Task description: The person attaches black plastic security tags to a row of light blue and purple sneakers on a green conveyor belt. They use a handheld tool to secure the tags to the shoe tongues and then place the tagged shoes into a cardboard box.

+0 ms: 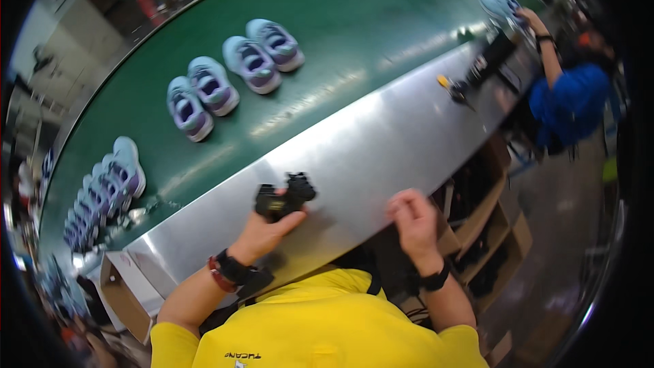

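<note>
My left hand (266,230) is closed around a bundle of chunky black pieces (284,197) with small yellow marks, held just above the metal ledge. The exact kind of these pieces is not clear. Over the ledge's near edge, to the right, is my right hand (413,217), slightly blurred. Its fingers are curled in, and whatever may be between them is hidden. Beyond the ledge, two pairs of light-blue and purple sneakers stand on the green surface, a nearer pair (190,113) on the left and another pair (251,67) on the right.
A row of similar sneakers (99,194) lines the left side. An open cardboard box (136,286) stands at the lower left; compartmented cardboard boxes (487,238) sit below the metal ledge (354,143) at right. A black tool (487,61) lies farther right, near a blue-shirted person (572,99) touching a sneaker.
</note>
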Demonstrator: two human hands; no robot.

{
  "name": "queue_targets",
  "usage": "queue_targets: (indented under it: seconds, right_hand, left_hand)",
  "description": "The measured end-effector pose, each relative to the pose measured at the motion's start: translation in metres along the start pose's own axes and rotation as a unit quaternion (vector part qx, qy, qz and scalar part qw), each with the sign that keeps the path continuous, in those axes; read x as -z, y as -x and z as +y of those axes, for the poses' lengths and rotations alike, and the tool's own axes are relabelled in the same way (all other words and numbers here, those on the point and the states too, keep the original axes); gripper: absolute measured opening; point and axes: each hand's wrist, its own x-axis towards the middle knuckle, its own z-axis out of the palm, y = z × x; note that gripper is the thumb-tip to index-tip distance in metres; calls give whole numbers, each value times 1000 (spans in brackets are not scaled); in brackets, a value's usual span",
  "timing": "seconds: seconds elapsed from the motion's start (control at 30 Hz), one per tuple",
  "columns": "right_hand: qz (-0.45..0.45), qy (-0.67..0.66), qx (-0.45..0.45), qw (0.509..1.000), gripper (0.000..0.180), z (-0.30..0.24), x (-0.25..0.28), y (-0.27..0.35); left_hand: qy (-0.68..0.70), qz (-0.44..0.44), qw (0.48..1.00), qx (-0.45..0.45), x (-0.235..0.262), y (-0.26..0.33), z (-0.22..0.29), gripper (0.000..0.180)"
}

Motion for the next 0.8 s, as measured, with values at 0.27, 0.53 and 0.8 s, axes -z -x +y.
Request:
queue_targets:
  seconds: [0.27,0.53,0.8]
  right_hand:
    - [-284,-141,-73,946,44,10,-133,-42]
    - [-518,325,71,789,21,-30,-204,-81]
    - [-516,346,251,742,25,-36,-243,-68]
  left_hand:
    - [-183,105,906,-367,7,-18,-16,64]
    - [-334,245,883,-221,164,33,-41,50]
    - [-394,354,799,-285,216,-53,-4,43]
